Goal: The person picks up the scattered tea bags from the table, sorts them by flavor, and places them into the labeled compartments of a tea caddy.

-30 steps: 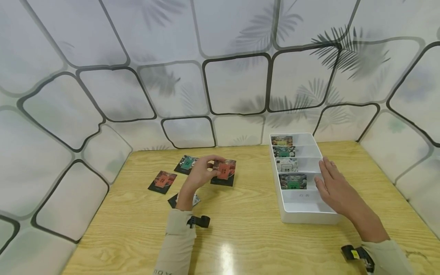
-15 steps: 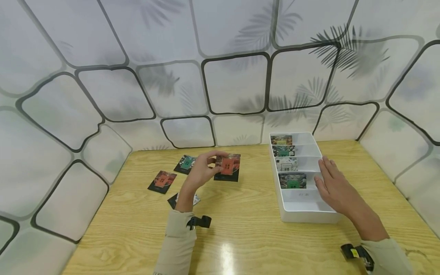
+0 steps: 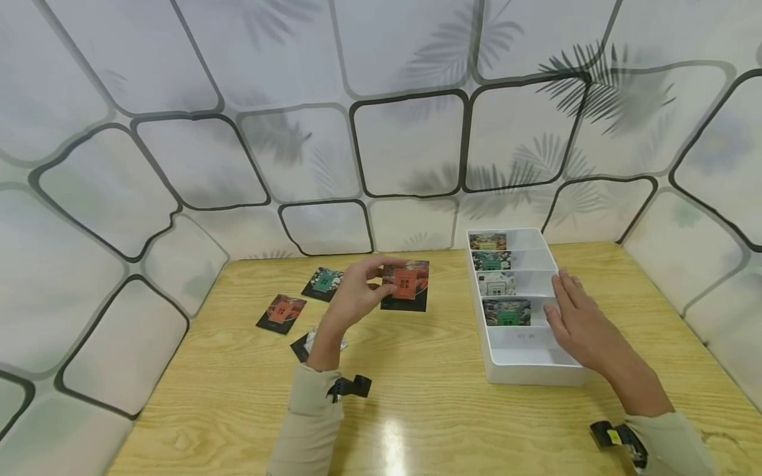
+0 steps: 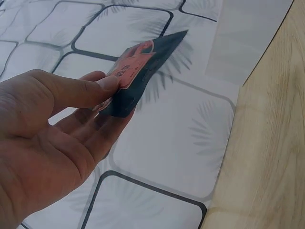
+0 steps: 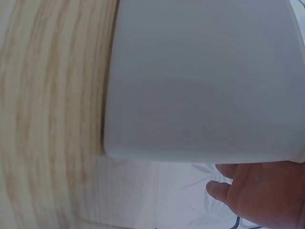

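Nearest us, we note two pale sleeves (image 3: 306,416) above the wood-grained table (image 3: 428,416), a black wrist device (image 3: 357,386) on the left cuff and another (image 3: 619,441) on the right. Next comes the front wall of the white box (image 3: 536,375), which stands on the table's right part.

We record a black-and-white packet (image 3: 301,347) lying partly behind the left forearm, and a flat red-labelled packet (image 3: 281,314) farther left. The right hand (image 3: 583,334) rests along the box's right rim, fingers straight, close together and gripping nothing.

The left hand (image 3: 354,297) pinches a red-and-black packet (image 3: 406,285) by its left edge, thumb on the printed face, fingers behind; the packet is raised between the loose packets and the box (the left wrist view shows it tilted). Just beyond that hand lies a teal-labelled packet (image 3: 323,283).

Inside the box, from near to far, we count a green packet (image 3: 507,313), a white packet (image 3: 497,284), a teal packet (image 3: 491,260) and a yellow-labelled packet (image 3: 488,242), one per compartment. Farthest stands the leaf-patterned wall (image 3: 411,152).
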`<state>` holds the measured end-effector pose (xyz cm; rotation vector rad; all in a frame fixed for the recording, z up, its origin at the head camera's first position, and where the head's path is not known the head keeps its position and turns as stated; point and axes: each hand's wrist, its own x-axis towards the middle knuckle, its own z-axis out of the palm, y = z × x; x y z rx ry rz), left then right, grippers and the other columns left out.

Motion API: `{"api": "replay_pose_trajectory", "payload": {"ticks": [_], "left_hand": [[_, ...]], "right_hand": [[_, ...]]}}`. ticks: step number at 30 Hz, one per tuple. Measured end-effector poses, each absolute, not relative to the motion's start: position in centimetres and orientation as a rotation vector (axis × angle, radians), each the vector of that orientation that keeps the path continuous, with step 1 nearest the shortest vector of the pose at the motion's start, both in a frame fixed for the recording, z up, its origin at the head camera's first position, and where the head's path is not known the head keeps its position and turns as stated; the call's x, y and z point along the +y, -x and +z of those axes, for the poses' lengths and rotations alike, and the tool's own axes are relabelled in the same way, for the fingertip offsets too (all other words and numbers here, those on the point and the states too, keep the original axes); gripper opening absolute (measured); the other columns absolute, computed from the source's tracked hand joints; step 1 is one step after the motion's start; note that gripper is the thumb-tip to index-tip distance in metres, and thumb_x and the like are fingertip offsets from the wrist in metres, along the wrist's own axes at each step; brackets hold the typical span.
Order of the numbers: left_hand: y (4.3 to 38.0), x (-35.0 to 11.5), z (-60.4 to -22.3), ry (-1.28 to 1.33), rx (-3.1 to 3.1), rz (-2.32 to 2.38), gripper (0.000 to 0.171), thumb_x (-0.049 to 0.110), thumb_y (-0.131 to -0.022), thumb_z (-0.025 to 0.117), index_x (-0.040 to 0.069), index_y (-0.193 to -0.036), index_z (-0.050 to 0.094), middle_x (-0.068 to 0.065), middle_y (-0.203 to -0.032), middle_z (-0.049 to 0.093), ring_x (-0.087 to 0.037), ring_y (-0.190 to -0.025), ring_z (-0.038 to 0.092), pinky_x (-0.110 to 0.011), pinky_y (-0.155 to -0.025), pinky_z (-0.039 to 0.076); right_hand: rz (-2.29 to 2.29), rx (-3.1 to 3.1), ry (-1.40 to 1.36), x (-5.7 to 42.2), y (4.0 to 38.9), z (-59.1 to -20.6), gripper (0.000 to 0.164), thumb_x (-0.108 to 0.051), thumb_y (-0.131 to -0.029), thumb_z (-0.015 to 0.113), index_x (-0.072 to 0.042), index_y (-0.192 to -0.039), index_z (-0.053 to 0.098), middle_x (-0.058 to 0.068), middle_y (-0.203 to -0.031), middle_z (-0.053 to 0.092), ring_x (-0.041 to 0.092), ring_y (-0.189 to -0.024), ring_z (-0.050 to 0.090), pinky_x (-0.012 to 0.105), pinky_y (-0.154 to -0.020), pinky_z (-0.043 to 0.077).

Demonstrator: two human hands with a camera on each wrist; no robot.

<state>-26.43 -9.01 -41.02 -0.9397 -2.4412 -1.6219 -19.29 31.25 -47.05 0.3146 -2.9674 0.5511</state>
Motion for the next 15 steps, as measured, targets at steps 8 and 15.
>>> {"api": "replay_pose_trajectory", "payload": {"ticks": [8, 15], "left_hand": [[25.8, -7.5, -40.7, 0.936, -2.375, -1.733, 0.044, -0.012, -0.089, 0.072, 0.005, -0.13, 0.069, -0.014, -0.129, 0.064, -0.03, -0.11, 0.068, -0.037, -0.08, 0.06], [25.2, -6.1, -40.5, 0.954, -2.331, -1.769, 0.045, -0.013, -0.089, 0.071, 0.004, -0.13, 0.068, -0.015, -0.129, 0.065, -0.03, -0.11, 0.069, -0.036, -0.079, 0.06]], "right_hand": [[0.546, -2.971, -0.306, 31.3, 19.4, -47.3, 0.066, -0.029, -0.112, 0.032, 0.015, -0.157, 0.011, 0.035, -0.165, 0.005, 0.053, -0.151, 0.007, 0.066, -0.118, 0.014], [0.565, -2.967, -0.313, 31.4, 19.3, -47.3, 0.066, -0.029, -0.112, 0.032, 0.015, -0.157, 0.01, 0.034, -0.165, 0.004, 0.053, -0.151, 0.005, 0.065, -0.119, 0.011]]}}
